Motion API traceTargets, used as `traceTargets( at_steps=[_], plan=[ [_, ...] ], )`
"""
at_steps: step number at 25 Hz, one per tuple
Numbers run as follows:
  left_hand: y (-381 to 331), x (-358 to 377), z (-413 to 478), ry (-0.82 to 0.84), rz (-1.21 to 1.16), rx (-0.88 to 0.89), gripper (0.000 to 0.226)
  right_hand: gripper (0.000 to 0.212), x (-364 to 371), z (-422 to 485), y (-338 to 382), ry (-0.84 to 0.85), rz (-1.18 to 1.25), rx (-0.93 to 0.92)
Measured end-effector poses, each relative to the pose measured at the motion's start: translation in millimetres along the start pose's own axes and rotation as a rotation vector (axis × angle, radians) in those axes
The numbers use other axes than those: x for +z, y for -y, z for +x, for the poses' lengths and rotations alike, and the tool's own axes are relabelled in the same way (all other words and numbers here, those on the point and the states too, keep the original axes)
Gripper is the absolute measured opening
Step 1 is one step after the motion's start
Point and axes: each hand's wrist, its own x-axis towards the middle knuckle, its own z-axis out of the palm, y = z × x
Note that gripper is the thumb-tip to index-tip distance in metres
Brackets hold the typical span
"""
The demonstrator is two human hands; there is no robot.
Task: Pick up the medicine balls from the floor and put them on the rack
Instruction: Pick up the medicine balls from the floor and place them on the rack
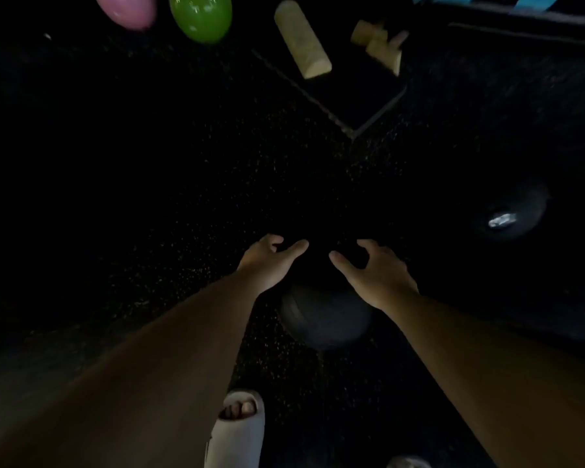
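Note:
A dark medicine ball (325,319) lies on the black speckled floor just below and between my two hands. My left hand (267,261) hovers over its upper left with fingers spread. Over its upper right, my right hand (375,271) is also spread and holds nothing. I cannot tell whether either hand touches the ball. Another dark medicine ball (514,211) with a pale label rests on the floor at the right. The rack is out of view.
A pink ball (125,10) and a green ball (200,16) sit at the top left. Pale wooden blocks (303,40) lie on a dark mat (362,99) at the top. My foot in a white slipper (237,430) stands at the bottom.

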Motion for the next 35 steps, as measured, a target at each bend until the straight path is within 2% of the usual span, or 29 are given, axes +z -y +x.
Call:
traceTargets(
  at_steps=[3, 7, 10, 13, 19, 24, 28, 32, 35],
  plan=[
    [26, 25, 30, 0.046, -0.090, -0.065, 0.121, 0.114, 36, 27, -21, 0.040, -0.034, 0.015],
    [43, 43, 43, 0.167, -0.260, -0.287, 0.120, 0.138, 51, 46, -41, 0.108, 0.041, 0.073],
    [48, 54, 45, 0.206, -0.343, -0.385, 0.126, 0.145, 62, 53, -40, 0.146, 0.140, 0.093],
    [41, 63, 41, 0.126, -0.362, -0.374, 0.139, 0.142, 73, 51, -36, 0.057, 0.205, 0.135],
    [-8, 26, 11, 0.034, -0.283, -0.174, 0.126, 0.132, 43, 12, -11, -0.099, 0.406, 0.101],
    [-137, -87, -54, -0.031, -0.289, -0.008, 0.120, 0.120, -75, -27, 101, -0.223, 0.516, -0.003],
    [-283, -211, -126, -0.120, -0.276, 0.153, 0.122, 0.116, -235, -68, 229, -0.331, 0.579, -0.160],
    [-436, -334, -213, -0.307, -0.378, 0.424, 0.101, 0.127, -402, -137, 358, -0.503, 0.643, -0.376],
    [-550, -431, -296, -0.376, -0.420, 0.598, 0.102, 0.120, -521, -206, 451, -0.684, 0.690, -0.558]
  ],
)
